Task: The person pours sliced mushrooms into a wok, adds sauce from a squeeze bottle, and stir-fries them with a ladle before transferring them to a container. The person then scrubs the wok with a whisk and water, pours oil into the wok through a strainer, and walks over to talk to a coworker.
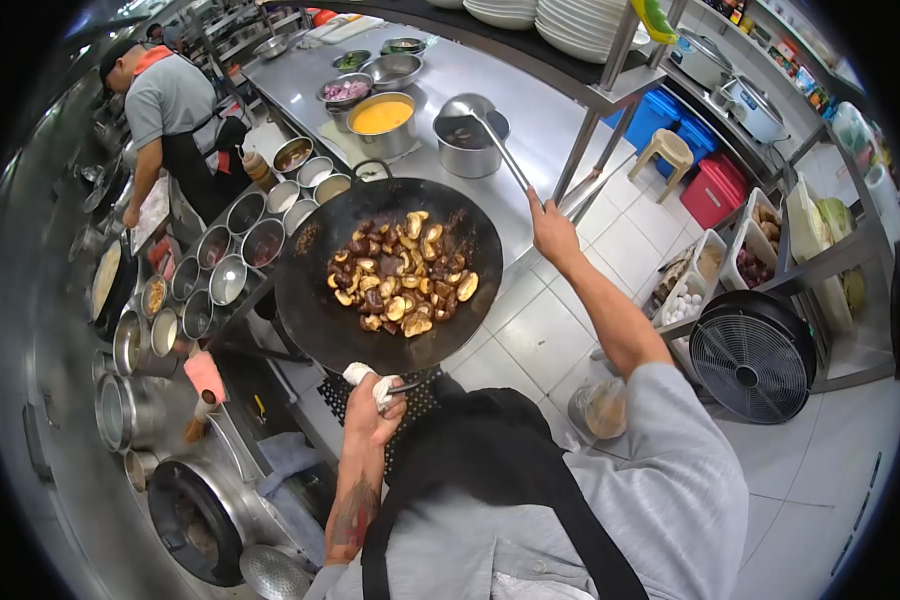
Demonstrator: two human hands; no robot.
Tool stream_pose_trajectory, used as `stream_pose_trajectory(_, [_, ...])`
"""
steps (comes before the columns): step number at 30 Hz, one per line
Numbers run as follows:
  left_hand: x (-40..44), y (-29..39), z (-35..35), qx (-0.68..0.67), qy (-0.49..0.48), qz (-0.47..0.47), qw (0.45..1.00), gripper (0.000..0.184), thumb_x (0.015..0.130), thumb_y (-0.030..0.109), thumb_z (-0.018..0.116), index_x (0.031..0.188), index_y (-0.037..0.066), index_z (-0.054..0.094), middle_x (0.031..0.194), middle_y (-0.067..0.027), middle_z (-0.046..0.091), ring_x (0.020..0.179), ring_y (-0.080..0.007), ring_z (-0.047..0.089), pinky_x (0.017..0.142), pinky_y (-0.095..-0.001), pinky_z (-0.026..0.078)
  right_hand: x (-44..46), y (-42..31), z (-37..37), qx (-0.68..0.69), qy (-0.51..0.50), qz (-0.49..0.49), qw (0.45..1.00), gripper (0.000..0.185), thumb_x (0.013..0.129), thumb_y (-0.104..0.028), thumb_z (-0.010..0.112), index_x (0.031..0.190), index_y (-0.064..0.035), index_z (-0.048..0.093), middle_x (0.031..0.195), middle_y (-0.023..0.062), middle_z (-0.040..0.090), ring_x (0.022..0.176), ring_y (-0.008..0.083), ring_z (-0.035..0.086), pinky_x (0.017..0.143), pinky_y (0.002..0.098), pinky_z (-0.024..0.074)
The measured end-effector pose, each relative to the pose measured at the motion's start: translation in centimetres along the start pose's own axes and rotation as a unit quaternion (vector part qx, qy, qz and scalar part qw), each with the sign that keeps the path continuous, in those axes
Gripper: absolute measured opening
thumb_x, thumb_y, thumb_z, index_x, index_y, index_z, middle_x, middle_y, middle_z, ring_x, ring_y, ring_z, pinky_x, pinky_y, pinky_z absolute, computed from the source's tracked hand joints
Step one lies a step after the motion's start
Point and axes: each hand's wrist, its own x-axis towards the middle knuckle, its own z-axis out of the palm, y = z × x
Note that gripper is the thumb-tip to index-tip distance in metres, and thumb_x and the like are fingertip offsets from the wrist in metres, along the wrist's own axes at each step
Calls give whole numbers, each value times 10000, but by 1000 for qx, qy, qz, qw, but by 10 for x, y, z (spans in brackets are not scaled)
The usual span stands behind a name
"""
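Note:
My left hand is closed round the near handle of a large black wok, with a folded white cloth between palm and metal. Browned, glossy mushroom pieces are heaped in the middle of the wok, which is held out in front of my apron. My right hand grips the long handle of a metal ladle. The ladle's bowl is over the far rim of a steel pot of dark contents on the table. Whether it touches the rim I cannot tell.
A pot of orange-yellow liquid and a bowl of chopped onion stand on the steel table. Several metal containers line the left. A co-worker bends over the far-left stove. A floor fan stands at right.

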Motion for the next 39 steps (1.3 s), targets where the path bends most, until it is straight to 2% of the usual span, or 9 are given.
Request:
stream_pose_trajectory(3, [-17,-8,-15,11,15,-4,1000,276,980,248,442,880,1,514,736,-82,561,520,-114,463,399,-234,317,-51,-30,-27,85,37,55,994,650,847,-8,491,1478,-62,342,1047,272,585,813,431,651,718,510,546])
stream_pose_trajectory(5, [-21,-14,-30,-20,30,-19,999,275,962,246,468,879,-9,529,720,-73,543,517,-117,447,399,-235,309,-111,-63,-60,204,268,-52,940,587,903,-91,513,1461,-30,340,989,221,624,707,403,641,702,499,526])
stream_pose_trajectory(9, [-22,-29,-50,-63,33,1,997,245,1004,239,438,910,21,496,754,-85,537,517,-147,436,401,-248,308,-253,-141,-146,562,-93,172,804,430,1008,-256,501,1380,-53,432,650,94,534,531,216,524,541,378,461])
stream_pose_trajectory(16, [-63,-64,-50,-155,-14,-8,988,264,1012,288,466,930,41,516,737,-84,533,555,-148,467,436,-256,334,-429,-171,-130,394,-253,149,871,386,998,-317,513,1271,-44,489,690,126,579,660,319,621,700,453,489])
stream_pose_trajectory(21, [-26,-34,-49,-131,-90,71,985,209,1013,268,484,961,68,511,765,-55,531,598,-141,512,493,-236,400,-410,-182,-169,532,-217,210,791,288,967,-188,570,1222,-59,537,618,3,499,434,86,492,391,264,407])
stream_pose_trajectory(23, [-69,-41,-31,-22,-49,169,984,217,1038,270,458,1096,62,472,838,-59,552,590,-132,514,491,-243,434,-387,-180,-188,575,-193,186,773,297,974,-194,561,1213,-21,527,611,1,496,435,94,501,396,277,425])
stream_pose_trajectory(26, [-63,-55,-56,-89,-79,85,989,206,1032,254,473,1115,66,479,861,-70,578,550,-133,503,441,-251,403,-367,-173,-203,536,-156,159,815,305,990,-158,530,1238,16,495,639,3,498,455,92,500,394,268,431])
stream_pose_trajectory(33, [-97,-15,-22,-70,-75,83,991,268,1021,275,469,914,30,487,743,-85,529,540,-136,457,398,-245,313,-310,-176,-238,600,-151,133,775,492,996,-144,520,1443,-5,369,730,13,492,462,74,440,391,244,404])
stream_pose_trajectory(39, [-105,-112,-50,112,77,257,957,104,928,76,555,991,80,472,713,-49,538,526,-157,530,352,-289,356,-271,-193,-208,401,-159,90,898,440,991,-164,482,1406,-33,416,628,9,505,472,133,493,436,312,438])
